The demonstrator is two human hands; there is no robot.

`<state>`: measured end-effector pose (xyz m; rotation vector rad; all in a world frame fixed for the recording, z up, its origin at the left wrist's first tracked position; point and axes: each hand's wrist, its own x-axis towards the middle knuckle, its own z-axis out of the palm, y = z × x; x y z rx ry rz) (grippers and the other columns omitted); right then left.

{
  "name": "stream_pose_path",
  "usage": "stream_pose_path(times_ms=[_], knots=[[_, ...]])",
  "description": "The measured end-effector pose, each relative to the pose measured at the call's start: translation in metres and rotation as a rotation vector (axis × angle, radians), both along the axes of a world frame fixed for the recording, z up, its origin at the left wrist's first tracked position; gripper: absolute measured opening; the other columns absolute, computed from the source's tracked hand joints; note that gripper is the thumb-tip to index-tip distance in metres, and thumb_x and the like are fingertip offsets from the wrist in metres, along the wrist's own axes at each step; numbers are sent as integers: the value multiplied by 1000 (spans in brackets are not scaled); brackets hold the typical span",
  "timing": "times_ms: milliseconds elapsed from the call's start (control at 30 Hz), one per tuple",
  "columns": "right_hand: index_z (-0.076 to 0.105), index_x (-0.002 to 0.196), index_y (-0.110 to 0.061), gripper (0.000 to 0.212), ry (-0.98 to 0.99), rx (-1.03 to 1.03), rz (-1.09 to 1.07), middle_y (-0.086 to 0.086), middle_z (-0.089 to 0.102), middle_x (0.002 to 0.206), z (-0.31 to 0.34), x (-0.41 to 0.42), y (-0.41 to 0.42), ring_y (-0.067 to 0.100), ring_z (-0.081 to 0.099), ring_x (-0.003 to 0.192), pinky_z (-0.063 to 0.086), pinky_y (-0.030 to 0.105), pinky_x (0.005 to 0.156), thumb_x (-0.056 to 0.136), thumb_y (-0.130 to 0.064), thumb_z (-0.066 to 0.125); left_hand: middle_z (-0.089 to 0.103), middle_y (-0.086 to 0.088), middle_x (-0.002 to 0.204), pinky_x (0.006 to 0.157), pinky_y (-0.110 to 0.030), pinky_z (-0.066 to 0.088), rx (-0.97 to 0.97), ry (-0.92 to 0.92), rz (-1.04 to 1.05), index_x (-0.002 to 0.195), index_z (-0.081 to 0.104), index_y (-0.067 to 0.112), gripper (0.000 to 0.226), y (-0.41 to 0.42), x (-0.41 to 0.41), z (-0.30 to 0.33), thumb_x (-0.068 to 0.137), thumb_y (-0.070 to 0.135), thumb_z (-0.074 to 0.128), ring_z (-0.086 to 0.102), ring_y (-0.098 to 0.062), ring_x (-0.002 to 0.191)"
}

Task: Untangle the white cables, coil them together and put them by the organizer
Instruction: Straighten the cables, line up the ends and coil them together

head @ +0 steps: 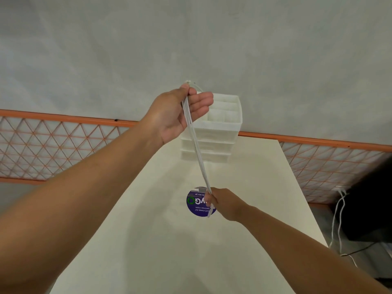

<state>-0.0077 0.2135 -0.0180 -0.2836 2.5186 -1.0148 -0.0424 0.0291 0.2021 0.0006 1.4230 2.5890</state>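
The white cables (198,149) run as one bundle of several strands, stretched in the air between both hands above the table. My left hand (180,112) is raised in front of the organizer and pinches the bundle's top end, where a small loop sticks out above the fingers. My right hand (222,203) is lower and nearer me, closed on the bundle's bottom end, with short plug ends poking out below the fist. The white organizer (220,128), with open compartments on top and drawers below, stands at the table's far edge, partly hidden by my left hand.
A round blue sticker (196,205) lies on the cream table (148,230) under my right hand. An orange lattice rail (53,149) runs behind the table. At the right, other white cords (337,219) hang beside a dark object (371,209).
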Motion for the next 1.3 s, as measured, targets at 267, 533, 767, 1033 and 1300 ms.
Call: stream_pose_path(times_ms=[267,533,767,1033,1300], knots=[[64,98,-12,30,34,258,-86,5,65,93,-6,-1,25,22,60,83,48,29,68,97,-36,46,77,-8,74,54,-22,56,33,-40,1,80,53,9,33,-5,1,-12,106,20,36,75,-14,66],[63,101,-7,30,-26,181,-33,4,60,92,-10,1,28,20,56,85,44,22,64,98,-31,45,77,-9,78,58,-24,58,72,-17,11,79,54,9,35,-2,-1,-10,106,20,35,76,-16,71],[59,118,-13,42,-156,172,116,9,61,108,-16,4,24,28,57,103,46,33,88,96,-46,45,77,-14,84,67,-29,61,56,20,7,80,53,7,37,9,2,-16,107,19,31,76,-22,80],[43,140,-26,88,-46,-378,31,-5,55,137,85,-20,-14,4,50,125,41,33,107,64,-30,87,76,-18,88,73,-33,62,14,48,-50,84,51,7,35,25,3,-22,107,21,30,76,-26,84],[68,99,-2,17,381,-511,-16,10,74,99,141,-27,-41,17,70,95,52,25,91,95,-10,54,73,-21,104,83,-34,60,-55,116,16,90,49,6,30,25,-6,-22,107,22,30,74,-27,94]])
